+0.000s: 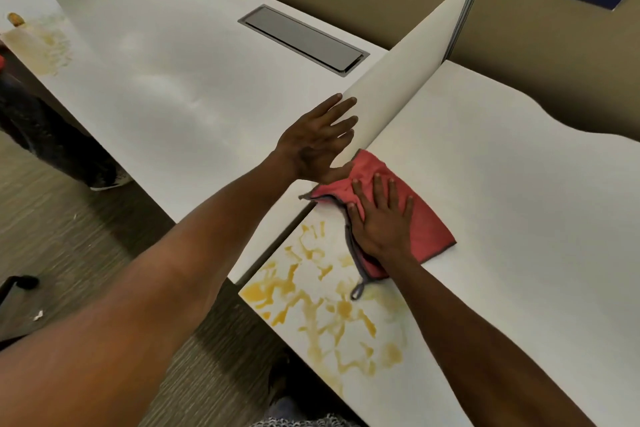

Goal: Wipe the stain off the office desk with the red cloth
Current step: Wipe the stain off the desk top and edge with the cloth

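White desk (519, 184), yellow stain (322, 305) | right hand (381, 222) flat on red cloth (426, 225); left hand (318, 142) spread against divider (398, 73)

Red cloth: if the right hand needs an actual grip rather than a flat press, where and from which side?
Probably the bunched near-left edge of the red cloth, where the grey hem folds up beside the right hand. Come from above, on the stain side: the folds stand off the desk there, while the far-right part lies flat. The hanging loop looks too thin to wipe with.
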`<state>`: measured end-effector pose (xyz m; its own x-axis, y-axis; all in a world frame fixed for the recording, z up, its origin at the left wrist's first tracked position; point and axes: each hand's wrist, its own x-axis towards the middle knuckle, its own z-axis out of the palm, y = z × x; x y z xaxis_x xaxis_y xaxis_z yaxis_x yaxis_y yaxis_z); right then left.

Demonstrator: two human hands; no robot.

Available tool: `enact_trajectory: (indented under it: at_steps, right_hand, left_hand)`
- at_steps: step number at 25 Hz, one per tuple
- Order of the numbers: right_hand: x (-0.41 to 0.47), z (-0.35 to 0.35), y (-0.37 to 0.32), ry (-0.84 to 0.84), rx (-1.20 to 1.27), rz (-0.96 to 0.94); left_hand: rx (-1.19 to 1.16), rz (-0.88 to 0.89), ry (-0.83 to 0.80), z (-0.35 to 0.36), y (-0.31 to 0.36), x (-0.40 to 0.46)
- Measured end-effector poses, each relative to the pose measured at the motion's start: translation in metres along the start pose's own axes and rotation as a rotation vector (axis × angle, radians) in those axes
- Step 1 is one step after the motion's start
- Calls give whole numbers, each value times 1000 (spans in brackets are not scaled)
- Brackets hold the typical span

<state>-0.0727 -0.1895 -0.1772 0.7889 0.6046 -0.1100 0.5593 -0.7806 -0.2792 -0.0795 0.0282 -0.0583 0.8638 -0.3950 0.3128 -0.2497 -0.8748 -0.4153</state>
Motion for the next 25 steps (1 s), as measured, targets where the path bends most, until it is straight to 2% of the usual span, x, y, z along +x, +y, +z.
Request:
enact_trajectory:
  at_steps: [4, 8, 11, 14, 16, 17, 19, 22, 23, 25]
  right_hand:
    - [-30, 15, -33, 1, 8, -142]
    - [-81, 25, -10, 11, -46, -241]
    - [-73, 17, 13, 42, -55, -24]
    - [-39, 14, -6, 65, -1, 208]
    - [-30, 14, -30, 42, 39, 222]
    - [-35, 16, -40, 40, 28, 167]
    - [-64, 25, -50, 39, -27, -45]
    - [-109, 24, -23, -29, -145, -369]
    - [-110, 18, -9, -41, -162, -386]
    - [-99, 6, 6, -22, -149, -232]
  left_hand:
    - [-44, 35, -35, 0, -1, -3]
    - [-179, 33, 19, -7, -2, -2]
    - [-337, 15, 133, -5, 0, -23]
    - [-400, -134, 188, 7, 13, -86]
    - [-431, -200, 153, 17, 28, -127]
    - [-451, -234, 128, 22, 35, -143]
    - [-502, -340, 60, 32, 48, -169]
    - [-577, -488, -92, 42, 63, -207]
    - [-596, -506, -155, 45, 67, -218]
    - [-621, -523, -266, 50, 71, -235]
